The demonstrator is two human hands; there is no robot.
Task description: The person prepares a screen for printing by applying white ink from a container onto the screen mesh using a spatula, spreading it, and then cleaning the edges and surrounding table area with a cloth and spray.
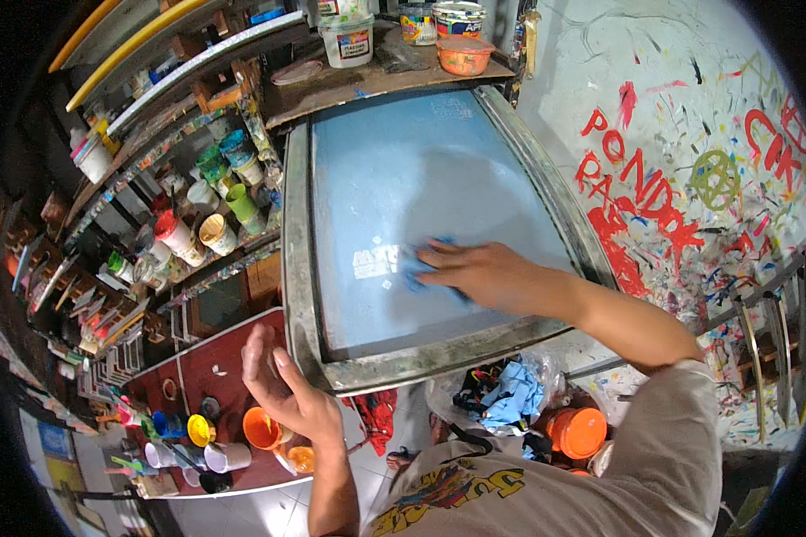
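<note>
A screen-printing frame (303, 295) with worn grey edges lies in front of me, its blue mesh (367, 170) stretched inside. Small white lettering and marks (373, 259) show on the mesh left of its middle. My right hand (479, 276) presses a crumpled blue cloth (414, 268) against the mesh beside that lettering; the hand is slightly blurred and partly covers the cloth. My left hand (288, 394) is raised next to the frame's near left corner, fingers apart and holding nothing.
Behind the frame, a wooden shelf (385, 76) bears tubs and an orange bowl (464, 55). Paint-stained cups (217, 234) crowd the left racks. A red table (197, 358) holds more paint pots at lower left. Near me sit a bag of cloths (510, 394) and an orange container (576, 432). A paint-marked wall (663, 116) stands right.
</note>
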